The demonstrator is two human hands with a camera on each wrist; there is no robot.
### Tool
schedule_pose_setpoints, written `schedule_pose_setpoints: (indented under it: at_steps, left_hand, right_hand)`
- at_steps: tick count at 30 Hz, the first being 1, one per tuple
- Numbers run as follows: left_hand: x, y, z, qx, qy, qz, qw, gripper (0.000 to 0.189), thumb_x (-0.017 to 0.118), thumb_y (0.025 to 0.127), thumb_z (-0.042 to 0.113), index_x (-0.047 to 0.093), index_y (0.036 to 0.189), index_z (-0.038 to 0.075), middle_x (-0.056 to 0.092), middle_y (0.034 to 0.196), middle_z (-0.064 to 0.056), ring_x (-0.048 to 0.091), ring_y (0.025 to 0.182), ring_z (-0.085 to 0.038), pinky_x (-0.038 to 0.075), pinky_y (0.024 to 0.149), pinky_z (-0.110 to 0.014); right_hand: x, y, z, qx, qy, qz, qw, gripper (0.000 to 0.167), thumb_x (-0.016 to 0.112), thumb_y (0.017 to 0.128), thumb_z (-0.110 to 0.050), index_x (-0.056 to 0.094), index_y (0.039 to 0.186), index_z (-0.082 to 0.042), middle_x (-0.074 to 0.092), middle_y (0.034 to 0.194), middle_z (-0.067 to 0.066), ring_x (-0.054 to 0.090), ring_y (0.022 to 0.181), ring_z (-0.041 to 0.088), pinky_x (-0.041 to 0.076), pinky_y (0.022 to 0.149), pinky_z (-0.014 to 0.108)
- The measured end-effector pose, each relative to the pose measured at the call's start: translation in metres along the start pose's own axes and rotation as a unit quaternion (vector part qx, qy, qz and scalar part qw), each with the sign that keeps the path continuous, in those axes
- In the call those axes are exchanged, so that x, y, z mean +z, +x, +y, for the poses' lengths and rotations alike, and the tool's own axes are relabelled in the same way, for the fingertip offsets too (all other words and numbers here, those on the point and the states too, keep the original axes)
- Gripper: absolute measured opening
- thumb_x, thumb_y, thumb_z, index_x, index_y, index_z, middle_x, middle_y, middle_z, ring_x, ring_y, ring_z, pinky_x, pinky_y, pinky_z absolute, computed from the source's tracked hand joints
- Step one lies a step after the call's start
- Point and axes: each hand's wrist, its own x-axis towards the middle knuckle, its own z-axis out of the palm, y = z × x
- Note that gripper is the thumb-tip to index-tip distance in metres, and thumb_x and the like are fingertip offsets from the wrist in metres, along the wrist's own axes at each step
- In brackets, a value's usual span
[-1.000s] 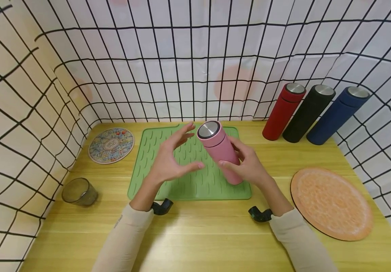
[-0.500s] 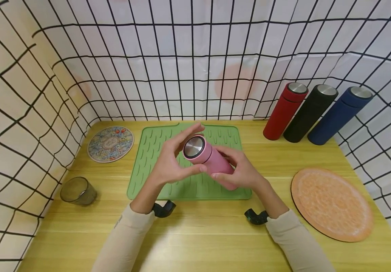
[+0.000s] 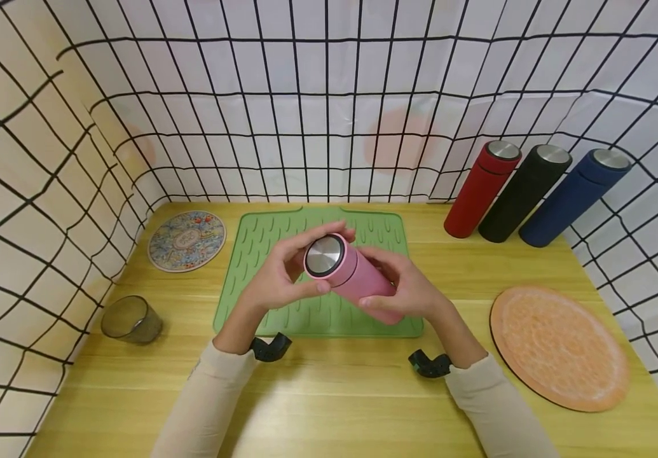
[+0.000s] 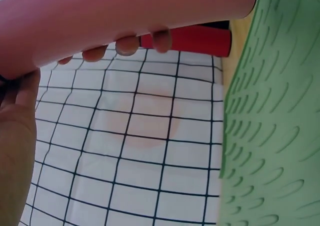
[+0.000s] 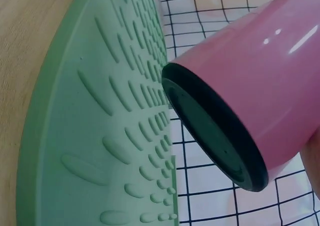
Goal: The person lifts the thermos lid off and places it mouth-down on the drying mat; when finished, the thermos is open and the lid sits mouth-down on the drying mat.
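A pink thermos bottle [image 3: 354,280] with a steel-topped lid is held tilted above the green drying mat [image 3: 248,261], its lid toward the left. My right hand [image 3: 411,286] grips the body near its lower half. Around the lid end, my left hand [image 3: 274,277] curls with the thumb in front and the fingers behind. In the left wrist view, right-hand fingertips [image 4: 161,40] show under the bottle. The right wrist view shows the bottle's black base [image 5: 215,131] raised off the mat.
Red [image 3: 480,191], black [image 3: 523,194] and blue [image 3: 571,200] thermos bottles stand at the back right. An orange round mat [image 3: 557,346] lies at the right. On the left are a patterned round mat [image 3: 185,242] and a dark glass cup [image 3: 132,320]. White grid-patterned walls [image 3: 329,114] enclose the table.
The pink thermos has tipped further over, its lid moving left and down into the left hand. The left fingers have closed around the lid; the right hand has kept its grip.
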Motion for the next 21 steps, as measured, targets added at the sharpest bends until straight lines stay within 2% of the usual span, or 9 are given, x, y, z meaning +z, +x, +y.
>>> schedule_pose_setpoints:
  at_steps: [4, 8, 12, 17, 19, 21]
  left_hand:
    - [0.001, 0.0, 0.001, -0.001, 0.008, 0.001, 1.0, 0.085, 0.077, 0.094, 0.038, 0.039, 0.149, -0.014, 0.052, 0.145, -0.032, 0.056, 0.134, -0.035, 0.054, 0.106, -0.039]
    - [0.004, 0.0, 0.0, -0.014, 0.032, 0.027, 0.999, 0.078, 0.073, 0.096, 0.04, 0.042, 0.151, -0.007, 0.056, 0.144, -0.026, 0.058, 0.131, -0.027, 0.054, 0.105, -0.038]
    - [0.006, 0.0, 0.0, -0.019, 0.053, 0.042, 0.9975, 0.076, 0.069, 0.098, 0.043, 0.042, 0.153, -0.001, 0.056, 0.144, -0.023, 0.057, 0.131, -0.027, 0.055, 0.105, -0.038]
    - [0.008, 0.0, 0.001, -0.015, 0.081, 0.054, 0.9951, 0.077, 0.068, 0.098, 0.046, 0.042, 0.154, 0.0, 0.056, 0.143, -0.022, 0.058, 0.13, -0.026, 0.055, 0.105, -0.039]
    - [0.009, 0.0, 0.0, -0.017, 0.093, 0.072, 0.9929, 0.077, 0.067, 0.098, 0.047, 0.042, 0.154, 0.001, 0.056, 0.144, -0.022, 0.058, 0.129, -0.026, 0.055, 0.104, -0.039]
    - [0.013, 0.0, -0.005, -0.023, 0.103, 0.107, 0.9887, 0.076, 0.068, 0.097, 0.047, 0.044, 0.153, 0.001, 0.057, 0.143, -0.02, 0.06, 0.128, -0.025, 0.056, 0.103, -0.037]
  right_hand:
    - [-0.001, -0.001, -0.001, 0.004, -0.004, -0.002, 1.0, 0.075, 0.08, 0.08, -0.003, 0.051, 0.149, -0.008, 0.065, 0.129, 0.014, 0.064, 0.109, 0.021, 0.059, 0.09, 0.034]
    - [-0.004, -0.002, -0.002, 0.0, -0.024, 0.01, 0.9997, 0.072, 0.081, 0.082, -0.003, 0.053, 0.148, -0.008, 0.066, 0.129, 0.014, 0.064, 0.106, 0.021, 0.059, 0.087, 0.034]
    - [-0.006, -0.002, -0.005, -0.009, -0.047, 0.02, 0.9987, 0.075, 0.083, 0.082, -0.005, 0.052, 0.15, -0.009, 0.068, 0.129, 0.013, 0.065, 0.103, 0.02, 0.06, 0.084, 0.033]
    - [-0.005, -0.001, -0.009, -0.015, -0.065, 0.037, 0.9971, 0.078, 0.085, 0.081, -0.005, 0.052, 0.151, -0.008, 0.068, 0.129, 0.014, 0.065, 0.102, 0.022, 0.061, 0.082, 0.034]
    - [-0.004, -0.001, -0.012, -0.011, -0.094, 0.059, 0.9937, 0.079, 0.087, 0.081, -0.008, 0.052, 0.152, -0.011, 0.068, 0.13, 0.013, 0.065, 0.102, 0.023, 0.06, 0.081, 0.034]
    - [-0.003, 0.0, -0.014, -0.014, -0.141, 0.092, 0.9856, 0.08, 0.089, 0.08, -0.012, 0.054, 0.151, -0.015, 0.069, 0.132, 0.011, 0.066, 0.104, 0.023, 0.061, 0.081, 0.035]
